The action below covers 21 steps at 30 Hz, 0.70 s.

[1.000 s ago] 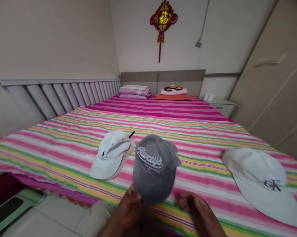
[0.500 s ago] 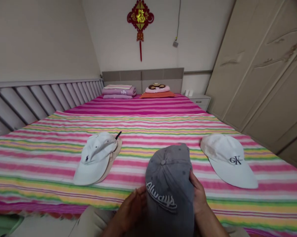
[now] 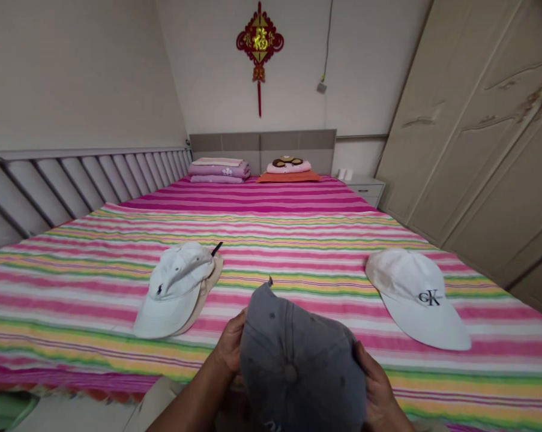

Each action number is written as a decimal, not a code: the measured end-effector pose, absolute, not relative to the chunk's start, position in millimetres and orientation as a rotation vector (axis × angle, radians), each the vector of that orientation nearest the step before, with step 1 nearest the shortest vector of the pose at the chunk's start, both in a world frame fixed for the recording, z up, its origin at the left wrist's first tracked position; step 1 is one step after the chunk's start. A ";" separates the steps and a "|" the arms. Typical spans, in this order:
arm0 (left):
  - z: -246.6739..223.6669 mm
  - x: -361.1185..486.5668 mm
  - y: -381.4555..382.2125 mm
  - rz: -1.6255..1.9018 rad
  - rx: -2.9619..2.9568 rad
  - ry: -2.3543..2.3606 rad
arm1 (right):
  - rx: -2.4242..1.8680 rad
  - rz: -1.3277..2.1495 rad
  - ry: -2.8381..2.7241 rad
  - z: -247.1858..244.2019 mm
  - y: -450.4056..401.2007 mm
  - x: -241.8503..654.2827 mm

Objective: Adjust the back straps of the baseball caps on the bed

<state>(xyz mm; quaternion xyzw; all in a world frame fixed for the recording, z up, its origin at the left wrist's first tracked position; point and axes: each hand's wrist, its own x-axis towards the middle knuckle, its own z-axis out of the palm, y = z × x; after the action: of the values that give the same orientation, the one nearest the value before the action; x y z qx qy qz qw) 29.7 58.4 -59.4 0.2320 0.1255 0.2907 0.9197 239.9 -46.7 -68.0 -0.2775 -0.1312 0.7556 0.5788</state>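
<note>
I'm getting only part of the grey cap (image 3: 302,354); btm edge is cutting off its front & most of the lettering. It's hiding some fingers of the L hand (image 3: 232,345) & R hand (image 3: 374,390). White cap (image 3: 176,276) is covering most of a beige cap (image 3: 210,279). Wardrobe (image 3: 478,162) is running out of frame, top & R. Ornament's (image 3: 259,42) side chars are showing too sm. to read.
</note>
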 end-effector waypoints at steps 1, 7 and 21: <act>-55.6 28.6 58.4 0.564 0.484 0.281 | -0.643 1.782 -0.272 -68.2 -47.5 239.9; -27.8 20.9 60.2 0.719 0.699 0.374 | -0.601 1.659 -0.210 -55.9 -50.7 231.8; 14.1 22.5 39.9 0.737 0.910 0.569 | -0.531 1.614 -0.449 -27.7 -68.5 221.4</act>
<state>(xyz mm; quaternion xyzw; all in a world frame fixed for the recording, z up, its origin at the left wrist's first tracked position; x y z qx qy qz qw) 22.5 39.9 14.1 0.4234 0.2649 0.3430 0.7955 221.4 -68.5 -27.7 -0.2328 -0.1968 0.7072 0.6379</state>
